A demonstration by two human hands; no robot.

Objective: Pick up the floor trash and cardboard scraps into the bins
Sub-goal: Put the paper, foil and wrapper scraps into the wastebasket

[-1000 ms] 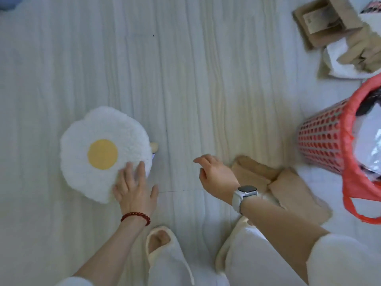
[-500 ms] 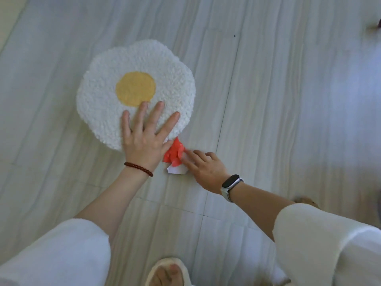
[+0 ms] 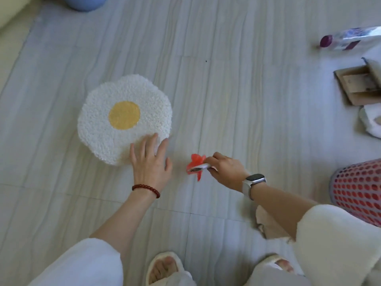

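Observation:
My right hand (image 3: pixel 224 169) pinches a crumpled red and white wrapper (image 3: pixel 195 164) just above the pale floor, right of the egg-shaped cushion. My left hand (image 3: pixel 149 159) lies flat with spread fingers on the near edge of that fluffy white cushion (image 3: pixel 123 116) with its yellow centre. A red perforated bin (image 3: pixel 359 188) stands at the right edge, partly out of frame. Cardboard scraps (image 3: pixel 358 87) lie on the floor at the far right, and another piece of cardboard (image 3: pixel 268 226) shows beneath my right forearm.
A plastic bottle with a purple cap (image 3: pixel 348 39) lies at the top right. White wrapping (image 3: pixel 371 120) sits below the cardboard. A blue object (image 3: pixel 86 3) is at the top edge. My slippered feet (image 3: pixel 165 269) are at the bottom.
My right hand has lifted the red and white wrapper from beside the cushion and carried it to the right. My left hand stays on the cushion's edge. The view swung, bringing the bin back in.

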